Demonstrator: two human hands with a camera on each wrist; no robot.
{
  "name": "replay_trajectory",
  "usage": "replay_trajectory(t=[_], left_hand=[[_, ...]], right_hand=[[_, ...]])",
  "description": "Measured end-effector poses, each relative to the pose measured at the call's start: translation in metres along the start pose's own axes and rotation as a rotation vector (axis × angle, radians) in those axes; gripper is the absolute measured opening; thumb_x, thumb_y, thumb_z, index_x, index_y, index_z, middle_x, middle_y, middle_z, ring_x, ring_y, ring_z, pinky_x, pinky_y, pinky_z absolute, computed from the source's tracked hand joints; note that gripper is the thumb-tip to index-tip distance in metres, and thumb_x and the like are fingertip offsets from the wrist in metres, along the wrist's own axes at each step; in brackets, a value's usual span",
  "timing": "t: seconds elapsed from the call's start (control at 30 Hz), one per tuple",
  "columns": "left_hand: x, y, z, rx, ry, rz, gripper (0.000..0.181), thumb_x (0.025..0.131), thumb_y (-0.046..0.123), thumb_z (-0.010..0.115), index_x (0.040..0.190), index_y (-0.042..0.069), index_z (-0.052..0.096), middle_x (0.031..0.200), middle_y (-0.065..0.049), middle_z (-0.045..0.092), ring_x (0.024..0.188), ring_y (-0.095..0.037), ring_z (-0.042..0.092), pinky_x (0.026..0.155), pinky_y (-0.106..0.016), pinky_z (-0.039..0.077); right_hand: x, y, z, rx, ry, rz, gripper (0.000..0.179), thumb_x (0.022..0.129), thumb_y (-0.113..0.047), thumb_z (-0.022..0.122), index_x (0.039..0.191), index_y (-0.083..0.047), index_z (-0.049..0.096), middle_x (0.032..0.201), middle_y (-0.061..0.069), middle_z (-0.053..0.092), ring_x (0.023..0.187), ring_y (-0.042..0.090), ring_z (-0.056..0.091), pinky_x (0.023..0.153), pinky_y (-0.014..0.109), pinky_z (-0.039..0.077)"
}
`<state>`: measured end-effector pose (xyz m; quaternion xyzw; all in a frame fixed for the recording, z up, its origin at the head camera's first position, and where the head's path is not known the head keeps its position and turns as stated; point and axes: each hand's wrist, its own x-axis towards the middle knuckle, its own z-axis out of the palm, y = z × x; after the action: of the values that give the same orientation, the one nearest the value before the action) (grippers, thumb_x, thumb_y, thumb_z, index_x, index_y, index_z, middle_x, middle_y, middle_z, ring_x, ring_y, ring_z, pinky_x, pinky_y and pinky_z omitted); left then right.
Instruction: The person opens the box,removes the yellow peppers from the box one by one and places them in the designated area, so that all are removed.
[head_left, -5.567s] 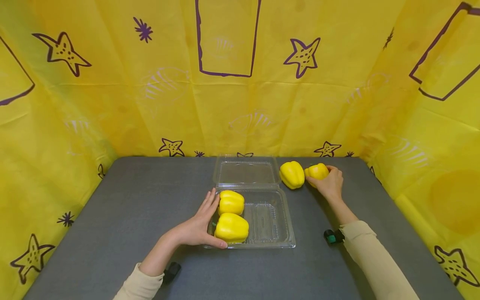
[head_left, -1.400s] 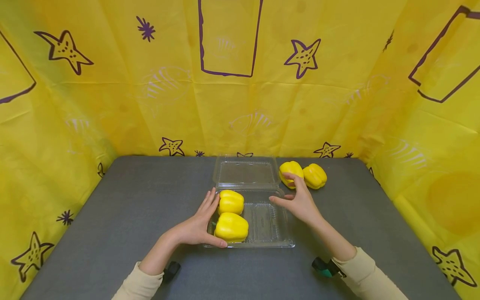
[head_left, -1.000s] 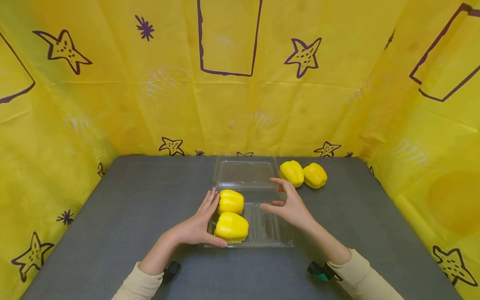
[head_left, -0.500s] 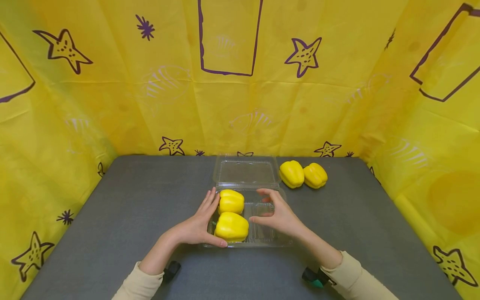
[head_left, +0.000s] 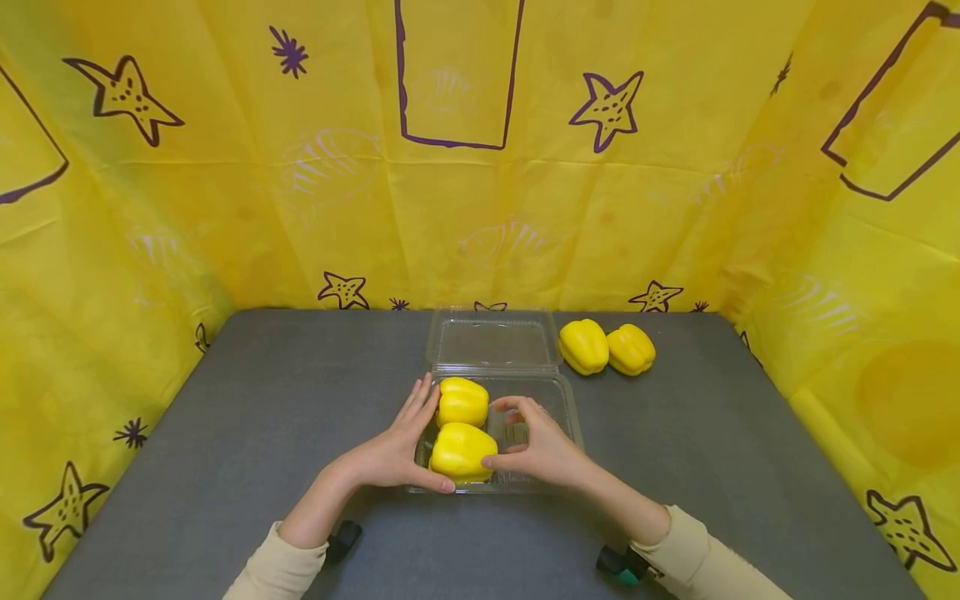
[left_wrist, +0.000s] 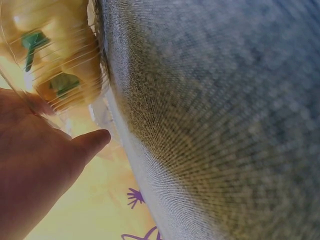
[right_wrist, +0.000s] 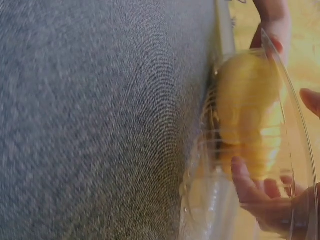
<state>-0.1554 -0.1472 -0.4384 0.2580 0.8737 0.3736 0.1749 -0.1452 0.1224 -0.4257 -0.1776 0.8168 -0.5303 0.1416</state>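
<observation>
A clear plastic clamshell container (head_left: pixel 573 408) lies open on the table, its lid (head_left: pixel 492 342) folded back. In its left half sit two yellow bell peppers, a rear one (head_left: pixel 462 402) and a front one (head_left: pixel 462 452). My left hand (head_left: pixel 386 457) rests along the container's left side, fingers straight and thumb at the front rim. The left wrist view shows green stems (left_wrist: pixel 34 44) through the clear wall. My right hand (head_left: pixel 547 450) is inside the right half, fingers loosely bent, with its thumb tip at the front pepper. Whether it touches the pepper, I cannot tell.
Two more yellow bell peppers, a left one (head_left: pixel 584 347) and a right one (head_left: pixel 632 350), lie side by side right of the lid. The grey table (head_left: pixel 300 392) meets yellow printed cloth (head_left: pixel 480 200) at the back and sides.
Earlier my right hand held the far right pepper; that pepper now lies free. The hand has since moved left and forward into the container, up to the peppers there. My left hand has stayed put.
</observation>
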Motion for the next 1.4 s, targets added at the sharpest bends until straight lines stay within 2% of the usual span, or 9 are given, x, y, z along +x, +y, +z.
replay_trajectory(t=[0.3, 0.73, 1.13, 1.4], left_hand=[[0.0, 0.001, -0.001, -0.004, 0.003, 0.007, 0.134, 0.068, 0.053, 0.084, 0.156, 0.011, -0.008, 0.159, -0.003, -0.026, 0.144, -0.025, -0.023, 0.109, -0.066, 0.01], [-0.001, 0.002, -0.001, 0.0, 0.0, 0.011, 0.133, 0.069, 0.053, 0.084, 0.156, 0.01, -0.008, 0.159, -0.003, -0.026, 0.144, -0.024, -0.024, 0.11, -0.066, 0.01], [-0.001, 0.003, -0.001, -0.002, -0.001, 0.008, 0.133, 0.069, 0.053, 0.084, 0.156, 0.01, -0.008, 0.159, -0.004, -0.026, 0.144, -0.025, -0.023, 0.109, -0.066, 0.011], [0.0, 0.003, -0.001, -0.005, 0.001, 0.009, 0.134, 0.069, 0.054, 0.083, 0.156, 0.011, -0.008, 0.159, -0.003, -0.027, 0.144, -0.025, -0.023, 0.109, -0.066, 0.011]], right_hand=[[-0.001, -0.002, 0.006, 0.021, -0.057, -0.023, 0.07, 0.076, -0.025, 0.085, 0.131, -0.004, 0.047, 0.134, 0.012, 0.046, 0.118, 0.032, 0.048, 0.079, 0.029, 0.055], [0.002, -0.001, 0.013, -0.068, -0.12, -0.062, 0.065, 0.076, -0.026, 0.085, 0.128, -0.007, 0.051, 0.124, 0.008, 0.049, 0.108, 0.022, 0.052, 0.074, 0.024, 0.055], [0.007, 0.0, 0.015, -0.161, -0.119, -0.057, 0.063, 0.076, -0.034, 0.083, 0.126, -0.009, 0.054, 0.122, 0.005, 0.054, 0.105, 0.021, 0.055, 0.075, 0.023, 0.053], [0.008, 0.0, 0.016, -0.166, -0.11, -0.058, 0.061, 0.076, -0.033, 0.083, 0.125, -0.009, 0.055, 0.122, 0.004, 0.055, 0.105, 0.021, 0.055, 0.076, 0.024, 0.054]])
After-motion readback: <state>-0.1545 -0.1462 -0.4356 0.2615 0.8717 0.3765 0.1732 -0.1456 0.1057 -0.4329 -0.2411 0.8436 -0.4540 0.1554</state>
